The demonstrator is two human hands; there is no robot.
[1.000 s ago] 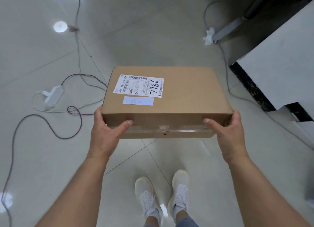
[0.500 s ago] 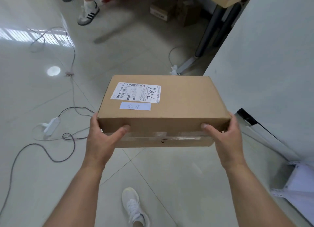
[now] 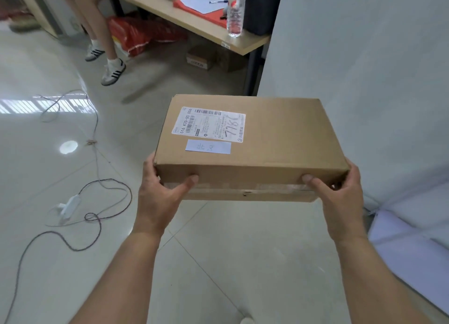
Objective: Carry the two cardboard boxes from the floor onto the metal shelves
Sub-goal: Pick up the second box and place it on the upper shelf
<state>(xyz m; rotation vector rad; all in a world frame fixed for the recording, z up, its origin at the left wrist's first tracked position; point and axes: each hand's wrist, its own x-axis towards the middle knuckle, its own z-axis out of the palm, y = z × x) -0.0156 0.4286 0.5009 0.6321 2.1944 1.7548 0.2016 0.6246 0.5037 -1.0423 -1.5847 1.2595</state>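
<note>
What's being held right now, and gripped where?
A flat brown cardboard box with a white shipping label, held clear of the floor: left hand and right hand grip its near corners, thumbs on the front face.

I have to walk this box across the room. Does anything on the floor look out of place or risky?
Yes. Loose cables loop across the tiles left of the cardboard box, with a white adapter lying among them: a trip risk. The left hand and right hand hold the box level; it looks undamaged.
</note>
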